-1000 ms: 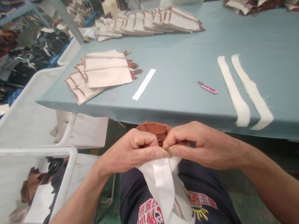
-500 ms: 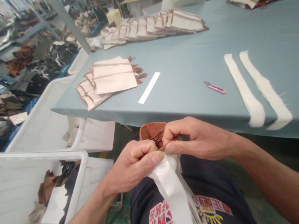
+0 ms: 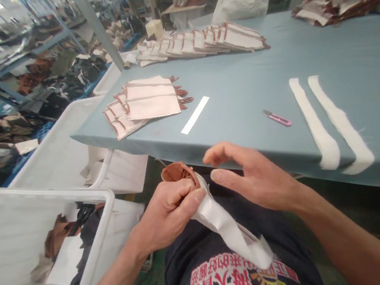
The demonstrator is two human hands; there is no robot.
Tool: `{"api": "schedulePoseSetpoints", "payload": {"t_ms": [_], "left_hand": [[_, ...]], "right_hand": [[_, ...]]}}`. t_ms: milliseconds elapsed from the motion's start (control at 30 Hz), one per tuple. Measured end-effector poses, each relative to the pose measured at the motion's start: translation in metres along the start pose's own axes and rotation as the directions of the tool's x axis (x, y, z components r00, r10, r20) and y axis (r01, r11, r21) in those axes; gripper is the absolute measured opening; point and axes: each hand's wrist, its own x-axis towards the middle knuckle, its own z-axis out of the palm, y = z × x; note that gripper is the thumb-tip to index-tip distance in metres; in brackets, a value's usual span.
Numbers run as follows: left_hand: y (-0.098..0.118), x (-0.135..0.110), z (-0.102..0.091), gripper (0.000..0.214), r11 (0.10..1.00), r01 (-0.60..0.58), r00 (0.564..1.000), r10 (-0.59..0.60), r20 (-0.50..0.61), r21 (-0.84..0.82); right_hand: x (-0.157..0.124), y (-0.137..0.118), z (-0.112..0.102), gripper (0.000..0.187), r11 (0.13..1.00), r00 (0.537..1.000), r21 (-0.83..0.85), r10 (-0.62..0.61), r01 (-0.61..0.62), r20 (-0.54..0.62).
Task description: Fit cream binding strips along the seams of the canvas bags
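My left hand (image 3: 171,214) is closed around a gathered piece of brown and white fabric (image 3: 178,170), held over my lap. Its brown folded end pokes out above my fist, and a white strip (image 3: 226,223) trails from below my thumb across the dark apron (image 3: 286,246). Just right of the bundle, my right hand (image 3: 249,172) is off the cloth, its thumb and fingers apart with nothing between them. Pink-handled thread snips (image 3: 277,117) and a short white strip (image 3: 195,115) lie on the blue-grey table (image 3: 234,81) beyond my hands.
Two long white cloth strips (image 3: 315,122) hang toward the table's near edge at right. Stacked cream pieces with brown trim (image 3: 152,100) lie at left, with a longer row (image 3: 198,42) behind. White bins (image 3: 109,203) holding scraps stand at lower left.
My right hand has let go of the fabric and opened, lifting slightly up and right. My left hand keeps its grip, and the bundle's brown end has shifted left.
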Motion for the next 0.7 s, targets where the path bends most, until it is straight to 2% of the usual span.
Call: {"api": "schedulePoseSetpoints", "payload": {"t_ms": [100,167,233,333,433,500,533,600,700], "left_hand": [[-0.003,-0.004,0.005,0.039,0.999,-0.047,0.997,0.046,-0.065,-0.018],[-0.005,-0.006,0.008,0.038,0.998,-0.055,0.997,0.054,-0.060,-0.023],[-0.006,-0.010,0.012,0.040,0.998,-0.066,0.996,0.065,-0.054,-0.025],[-0.008,-0.016,0.020,0.050,0.996,-0.054,0.994,0.047,-0.099,-0.073],[-0.012,-0.022,0.028,0.056,0.987,0.009,0.990,-0.032,-0.139,-0.162],[-0.015,-0.024,0.033,0.055,0.976,0.018,0.990,-0.047,-0.129,-0.217],[-0.016,-0.025,0.035,0.054,0.972,0.017,0.991,-0.047,-0.123,-0.234],[-0.017,-0.027,0.036,0.053,0.975,0.018,0.991,-0.046,-0.123,-0.221],[-0.012,-0.031,0.035,0.048,0.994,0.060,0.984,-0.075,-0.163,-0.093]], "right_hand": [[-0.008,-0.011,0.001,0.028,0.978,0.971,-0.026,0.210,-0.208,0.118],[-0.009,-0.016,0.006,0.034,0.956,0.936,-0.094,0.292,-0.279,0.196],[-0.010,-0.016,0.013,0.036,0.951,0.917,-0.091,0.308,-0.294,0.252],[-0.013,-0.006,0.024,0.036,0.927,0.883,0.150,0.266,-0.344,0.386],[-0.022,0.009,0.031,0.038,0.750,0.794,0.414,0.236,-0.515,0.560],[-0.030,0.017,0.034,0.040,0.624,0.725,0.471,0.238,-0.624,0.646],[-0.034,0.019,0.034,0.040,0.594,0.707,0.473,0.245,-0.651,0.664],[-0.040,0.020,0.034,0.035,0.617,0.703,0.438,0.281,-0.653,0.653],[-0.045,0.011,0.035,0.023,0.748,0.760,0.334,0.334,-0.574,0.557]]}}
